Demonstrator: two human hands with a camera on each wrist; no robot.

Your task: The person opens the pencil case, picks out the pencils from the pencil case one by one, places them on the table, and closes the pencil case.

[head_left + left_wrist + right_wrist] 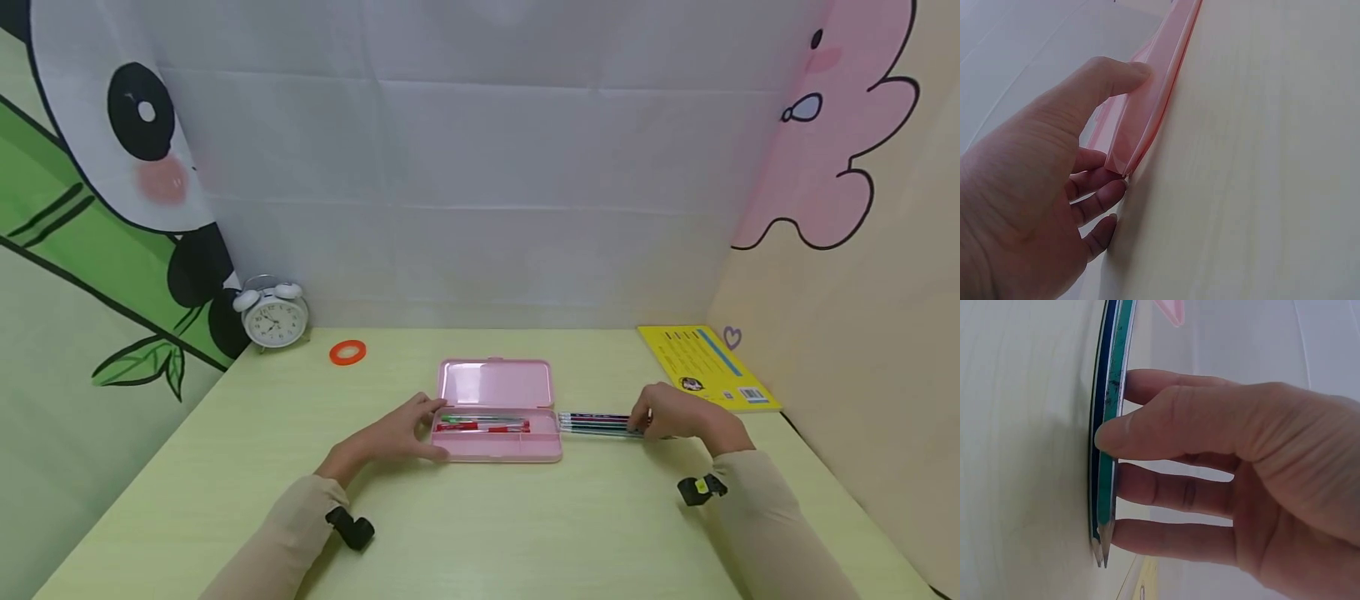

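Note:
A pink pencil case (pixel 495 383) lies with its lid raised at the middle of the table. Inside its tray are red pens (pixel 508 429) and a thin green-tipped one. My left hand (pixel 397 432) holds the case at its left end, thumb (pixel 1132 76) on the near side and fingers around the corner. Several striped pencils (pixel 596 424) lie side by side just right of the case. Their sharpened right ends are pinched between the thumb and fingers of my right hand (pixel 670 413). In the right wrist view, a green pencil (pixel 1108 481) shows its bare tip.
A yellow book (pixel 708 362) lies at the back right by the wall. The white alarm clock (pixel 273 317) stands at the back left corner, and an orange ring (pixel 347 352) lies to its right. Behind the table hangs a white cloth (pixel 487 167).

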